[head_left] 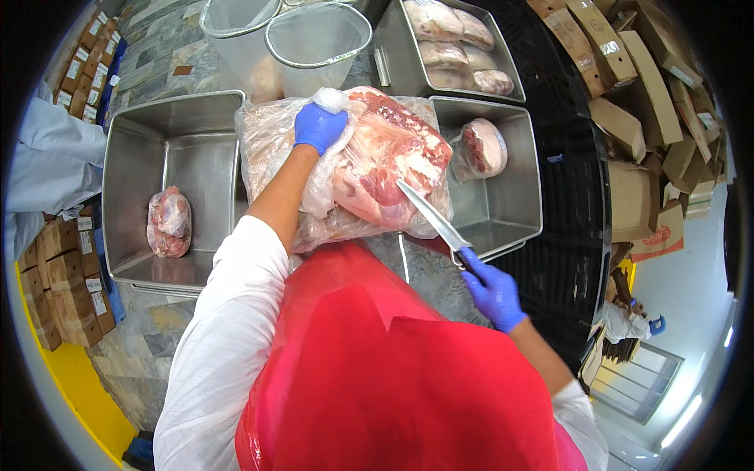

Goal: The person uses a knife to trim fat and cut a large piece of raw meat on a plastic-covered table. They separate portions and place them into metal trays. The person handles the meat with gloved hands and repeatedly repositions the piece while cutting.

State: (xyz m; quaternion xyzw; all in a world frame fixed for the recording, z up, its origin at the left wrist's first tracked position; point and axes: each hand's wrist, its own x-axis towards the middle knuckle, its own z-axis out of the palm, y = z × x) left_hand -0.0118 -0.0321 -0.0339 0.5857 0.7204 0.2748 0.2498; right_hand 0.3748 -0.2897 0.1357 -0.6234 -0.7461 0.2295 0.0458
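Note:
A large slab of raw meat (385, 157), red with white fat, lies in front of me on a plastic-wrapped block (263, 157). My left hand (320, 127), in a blue glove, is closed on clear plastic wrap (334, 149) at the slab's upper left side. In my right hand (491, 289), also blue-gloved, is a long knife (433, 215), gripped by its blue handle. Its blade points up and left, with the tip at the meat's lower right side. Whether the tip is touching or just above the meat, I cannot tell.
A steel tub (200, 157) on the left holds one meat piece (169, 221); another tub (514, 206) on the right holds a wrapped piece (481, 149). Packed meat fills a far bin (506, 55). Two lined bins (318, 71) stand beyond. Cardboard (656, 86) is piled right; a person's sleeve (63, 145) shows left.

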